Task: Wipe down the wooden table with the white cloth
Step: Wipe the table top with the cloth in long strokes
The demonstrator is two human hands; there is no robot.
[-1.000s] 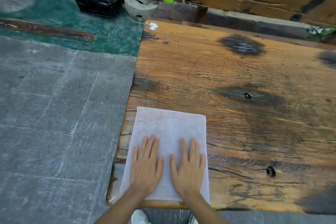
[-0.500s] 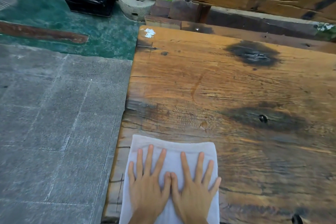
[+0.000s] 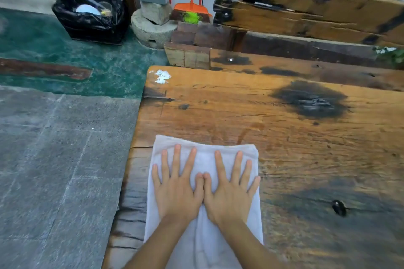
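Note:
A white cloth (image 3: 203, 244) lies flat on the wooden table (image 3: 284, 137), close to its left edge. My left hand (image 3: 177, 188) and my right hand (image 3: 229, 190) press down on the cloth side by side, fingers spread and straight, thumbs touching. The cloth's far edge sits just beyond my fingertips. The table top is worn orange-brown wood with dark burnt patches (image 3: 310, 100) and a white smear (image 3: 162, 76) at its far left corner.
Grey paving and green flooring (image 3: 65, 159) lie left of the table. A black-lined bin (image 3: 91, 17), a stone block (image 3: 153, 26), an orange broom (image 3: 192, 10) and stacked old timbers (image 3: 306, 17) stand beyond the table's far edge. A dark knot hole (image 3: 338, 207) is at right.
Both hands have pushed the cloth forward along the table's left side, away from the near edge. My fingers have spread wider and my thumbs have come together.

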